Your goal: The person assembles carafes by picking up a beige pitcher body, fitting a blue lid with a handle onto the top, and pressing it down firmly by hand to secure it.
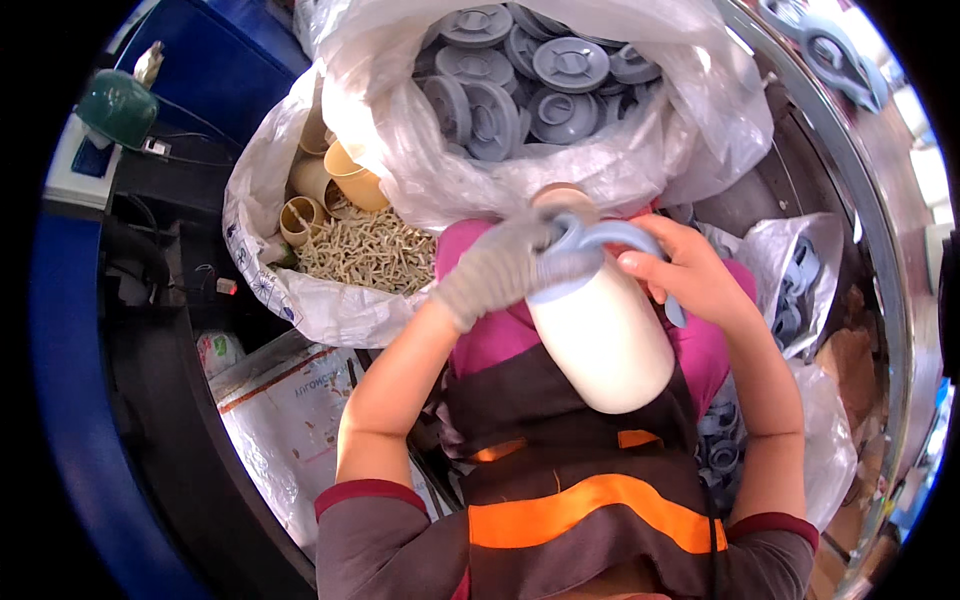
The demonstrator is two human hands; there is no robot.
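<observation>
Jug (pixel 610 345) lies tilted over the lap (pixel 505 390), nearer than the lid bag (pixel 720 110). Right hand (pixel 697 270): thumb and fingers closed around the handle (pixel 622 234). Left hand (pixel 497 268), gloved, curls at the collar (pixel 568 268); blurred, so I cannot tell its grip. I judge the jug light, stiff, slick; I'd take hold at collar and handle.

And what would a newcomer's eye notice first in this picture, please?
Probably the white container near the middle, with the gloved left hand at its upper end. Next, perhaps the open plastic bag of round grey discs above it, and the orange band across the apron below.
</observation>
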